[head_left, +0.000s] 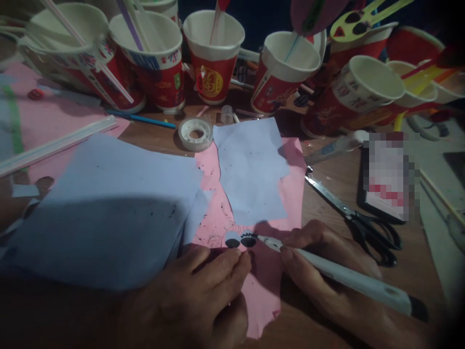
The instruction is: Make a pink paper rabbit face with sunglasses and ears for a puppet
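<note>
My right hand point(327, 271) is closed around a white marker point(348, 278) with a dark end. Its tip touches black zigzag lashes above the right of two small paper eyes point(232, 240). These eyes are white with large black pupils and lie on pink paper point(263, 291). My left hand point(203, 291) presses its bent fingertips against the lower edge of the eyes, with the thumb curled below. Part of the cutout is hidden under those fingers. Directly above lies a pale blue sheet point(250, 169) with an uneven left edge.
Several red-and-white paper cups point(214, 53) line the back, some holding straws. Larger blue paper point(109, 208) lies left. A tape roll point(196, 134) sits beyond it. Black-handled scissors point(374, 237) and a dark-edged device point(363, 194), its face pixelated, are on the right.
</note>
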The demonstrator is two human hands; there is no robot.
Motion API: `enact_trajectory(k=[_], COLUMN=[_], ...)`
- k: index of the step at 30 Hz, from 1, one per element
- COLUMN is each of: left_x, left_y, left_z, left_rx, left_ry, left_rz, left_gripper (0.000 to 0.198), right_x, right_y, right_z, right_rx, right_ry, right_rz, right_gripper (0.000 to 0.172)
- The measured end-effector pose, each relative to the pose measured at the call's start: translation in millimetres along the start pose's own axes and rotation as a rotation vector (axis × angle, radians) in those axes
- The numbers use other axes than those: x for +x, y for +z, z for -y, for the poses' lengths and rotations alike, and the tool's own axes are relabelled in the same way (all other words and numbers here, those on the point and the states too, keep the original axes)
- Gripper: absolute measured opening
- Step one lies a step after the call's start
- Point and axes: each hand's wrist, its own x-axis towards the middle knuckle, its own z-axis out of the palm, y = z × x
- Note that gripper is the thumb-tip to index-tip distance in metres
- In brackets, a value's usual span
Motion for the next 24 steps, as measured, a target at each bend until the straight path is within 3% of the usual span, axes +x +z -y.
enact_trajectory(k=[8,12,17,22,24], left_x=[-7,-7,-4,0,1], left_y=[5.0,5.5,4.3,3.3,0.8], left_z=[-3,-2,1,4,4], left_rx=[0.021,0.031,0.056,0.035,0.025], left_ry=[0.000,0.000,0.027,0.047,0.041], left_rz=[-0.023,-0.053,-0.067,-0.097,-0.086], left_gripper=[0.015,0.014,0.011,0.010,0.012], right_x=[0,1,0,-4,-5], right_y=[2,5,4,1,0], right_z=[-3,-3,-5,-12,-13], right_rx=[0.266,0.293,0.170,-0.080,-0.110], right_ry=[0.056,0.027,-0.269,-0.493,-0.580], right_rz=[-0.179,-0.259,-0.174,0.052,0.088], right_gripper=[0.005,0.010,0.021,0.029,0.032])
